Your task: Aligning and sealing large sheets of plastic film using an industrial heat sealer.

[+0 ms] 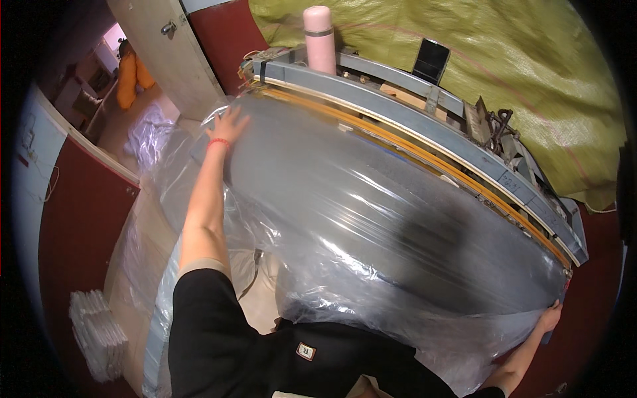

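A: Where is the clear, thin plastic film (345, 259) positioned?
B: It is draped across the long grey panel (285, 132), beside the blue-grey metal beam (398, 103).
A: What is found at the panel's ends?
B: The left hand (227, 127) is spread at the left; the right hand (549, 317) is curled at the right edge. Whether film is pinched there cannot be told.

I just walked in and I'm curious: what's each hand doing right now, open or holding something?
Left hand: open, fingers spread, at the left end of the clear plastic film.
Right hand: at the film's right end; whether it grips cannot be told.
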`<action>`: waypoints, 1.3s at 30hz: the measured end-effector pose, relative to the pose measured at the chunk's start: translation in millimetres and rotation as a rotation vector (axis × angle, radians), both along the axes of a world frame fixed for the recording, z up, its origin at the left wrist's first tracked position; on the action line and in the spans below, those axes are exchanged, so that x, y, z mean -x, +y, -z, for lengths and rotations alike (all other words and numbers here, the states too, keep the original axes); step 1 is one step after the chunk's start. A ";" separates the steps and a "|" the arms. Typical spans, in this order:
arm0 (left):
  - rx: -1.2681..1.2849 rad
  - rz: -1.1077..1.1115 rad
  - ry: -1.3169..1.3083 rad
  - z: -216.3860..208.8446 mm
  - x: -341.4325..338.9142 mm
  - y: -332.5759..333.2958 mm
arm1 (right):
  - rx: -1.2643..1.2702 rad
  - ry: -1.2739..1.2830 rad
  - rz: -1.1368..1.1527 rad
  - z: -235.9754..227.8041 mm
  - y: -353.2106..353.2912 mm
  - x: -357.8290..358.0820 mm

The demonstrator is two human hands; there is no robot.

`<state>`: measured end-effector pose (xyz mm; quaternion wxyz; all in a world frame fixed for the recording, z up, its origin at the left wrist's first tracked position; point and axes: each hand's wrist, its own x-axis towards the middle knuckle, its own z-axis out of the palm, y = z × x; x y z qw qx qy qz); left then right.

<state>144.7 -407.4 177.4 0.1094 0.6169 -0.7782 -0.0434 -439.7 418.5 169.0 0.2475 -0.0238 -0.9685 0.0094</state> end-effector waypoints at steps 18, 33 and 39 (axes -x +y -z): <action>0.135 -0.151 0.199 140.4 -194.3 59.9 | 0.260 -0.002 -0.174 -33.2 16.5 36.7; 0.253 -0.292 0.006 160.2 -272.0 153.9 | 0.273 -0.027 -0.697 -32.0 -103.3 27.0; 0.218 -0.136 0.170 175.3 -211.0 105.9 | 0.286 -0.105 -0.832 -37.5 -145.2 15.4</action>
